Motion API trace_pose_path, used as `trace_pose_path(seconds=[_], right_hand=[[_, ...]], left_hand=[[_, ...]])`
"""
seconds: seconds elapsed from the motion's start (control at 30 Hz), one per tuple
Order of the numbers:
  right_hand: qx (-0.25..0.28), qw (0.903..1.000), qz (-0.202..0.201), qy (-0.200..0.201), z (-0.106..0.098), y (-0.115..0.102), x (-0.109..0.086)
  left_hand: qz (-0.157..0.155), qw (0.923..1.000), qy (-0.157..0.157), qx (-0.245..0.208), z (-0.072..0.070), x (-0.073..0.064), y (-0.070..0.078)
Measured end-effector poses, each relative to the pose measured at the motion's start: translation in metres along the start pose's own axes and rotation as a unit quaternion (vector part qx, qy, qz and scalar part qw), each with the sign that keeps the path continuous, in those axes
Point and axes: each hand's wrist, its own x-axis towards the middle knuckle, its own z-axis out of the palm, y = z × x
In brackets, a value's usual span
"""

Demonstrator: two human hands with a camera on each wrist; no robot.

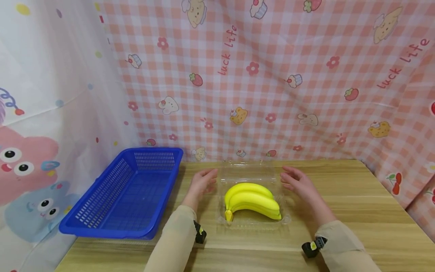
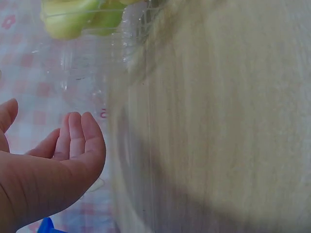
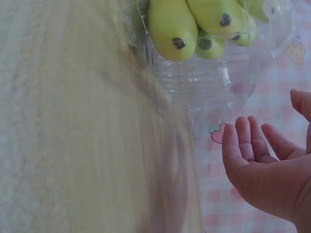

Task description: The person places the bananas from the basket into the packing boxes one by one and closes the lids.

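The left hand (image 1: 202, 184) and the right hand (image 1: 300, 185) are both held open, with fingers loosely bent and nothing gripped, one on either side of a clear plastic box (image 1: 256, 225). A small gap between fingertips and box can be seen in each wrist view. The box's lid (image 1: 247, 174) is folded back toward the far side, and a bunch of yellow bananas (image 1: 251, 200) is laid in the base, its stem turned to the left and its dark tips to the right. Beige sleeves (image 1: 176, 234) are worn, and a small black camera is strapped at each wrist. Bare wood of the table (image 1: 360, 211) is shown between the forearms in front of the box, and a wider stretch is left from the right hand to the slanting right edge. On the other side, only a narrow strip is left between the left hand and a blue basket (image 1: 134, 200), which is set along the left edge. The far edge is met by a pink checked cloth (image 1: 190, 128), on which "luck life" can be read twice, in slanting red letters.
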Motion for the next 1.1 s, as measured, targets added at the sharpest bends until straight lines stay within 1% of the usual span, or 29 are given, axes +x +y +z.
trace_pose_path(seconds=[0.23,0.37,0.63,0.8,0.97,1.1], right_hand=[[0.023,0.9991,0.037,0.003,0.002,0.001,0.009],[0.028,0.9986,0.044,0.007,0.001,0.0,0.015],[0.042,0.997,0.064,0.01,0.0,-0.001,0.025],[0.036,0.9967,0.072,0.011,0.001,0.003,0.029],[0.018,0.9973,0.07,0.011,0.002,0.009,0.034],[0.008,0.9977,0.066,0.013,0.003,0.013,0.037]], left_hand=[[-0.019,0.9997,0.009,-0.014,0.0,0.004,-0.004],[-0.027,0.9995,0.013,-0.012,0.001,0.007,-0.004],[-0.053,0.9983,0.007,-0.022,0.002,0.012,-0.002],[-0.058,0.998,0.004,-0.025,0.004,0.016,-0.004],[-0.061,0.9978,-0.001,-0.025,0.006,0.02,-0.007],[-0.066,0.9975,0.002,-0.025,0.009,0.021,-0.007]])
